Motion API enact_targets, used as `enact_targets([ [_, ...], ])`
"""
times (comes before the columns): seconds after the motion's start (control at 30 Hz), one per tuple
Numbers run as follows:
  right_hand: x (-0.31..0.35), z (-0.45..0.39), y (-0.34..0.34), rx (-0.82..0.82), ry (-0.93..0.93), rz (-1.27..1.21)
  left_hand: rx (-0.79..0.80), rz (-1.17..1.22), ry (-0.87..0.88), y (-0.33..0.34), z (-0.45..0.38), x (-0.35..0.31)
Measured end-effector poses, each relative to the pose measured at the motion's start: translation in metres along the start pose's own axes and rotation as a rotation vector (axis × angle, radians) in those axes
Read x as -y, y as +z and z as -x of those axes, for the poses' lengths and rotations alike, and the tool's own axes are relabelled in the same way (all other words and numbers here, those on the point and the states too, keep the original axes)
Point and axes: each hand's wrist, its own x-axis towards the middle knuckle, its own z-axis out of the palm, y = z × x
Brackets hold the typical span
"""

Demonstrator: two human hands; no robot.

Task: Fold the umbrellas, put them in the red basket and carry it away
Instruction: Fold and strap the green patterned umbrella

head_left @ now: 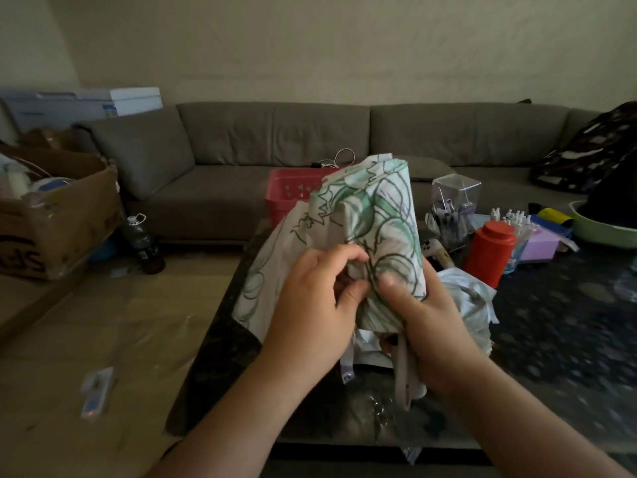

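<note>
A white umbrella with green leaf print (375, 215) is held upright above the dark table (551, 326), its fabric half gathered. My left hand (310, 305) pinches the loose folds at the middle. My right hand (427, 322) grips the lower part of the bundle, thumb pressed on the fabric; the pale handle and strap (405, 377) hang below it. The red basket (293, 191) stands behind the umbrella at the table's far edge, partly hidden. A second pale bundle of fabric (465, 298) lies on the table behind my right hand.
A red canister (491, 250), a clear box of small items (453, 205), little bottles, a purple box and a green bowl (603, 229) crowd the table's right side. A grey sofa (275, 146) runs behind. A cardboard box (58, 215) and a bottle (144, 243) sit at left.
</note>
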Motion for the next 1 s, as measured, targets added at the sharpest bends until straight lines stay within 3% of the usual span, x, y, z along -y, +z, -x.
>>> enact_targets([
  [0.3, 0.01, -0.006, -0.007, 0.21, 0.173, -0.214, -0.195, 0.057, 0.128, 0.001, 0.008, -0.009],
  [0.53, 0.01, -0.01, -0.014, 0.244, 0.202, -0.124, -0.144, -0.104, 0.198, 0.004, 0.013, -0.005],
  [0.67, 0.003, -0.01, -0.009, 0.185, 0.097, -0.086, -0.126, -0.094, 0.237, 0.014, 0.019, -0.01],
  [0.8, -0.003, -0.01, -0.004, -0.011, -0.003, 0.08, -0.051, 0.089, 0.072, 0.015, 0.022, -0.02],
  [0.9, -0.002, -0.009, -0.01, -0.016, 0.027, 0.104, 0.032, 0.139, 0.03, 0.002, 0.018, -0.023],
  [1.0, -0.001, -0.008, -0.016, -0.035, 0.059, 0.081, -0.068, 0.115, 0.065, -0.021, 0.008, -0.027],
])
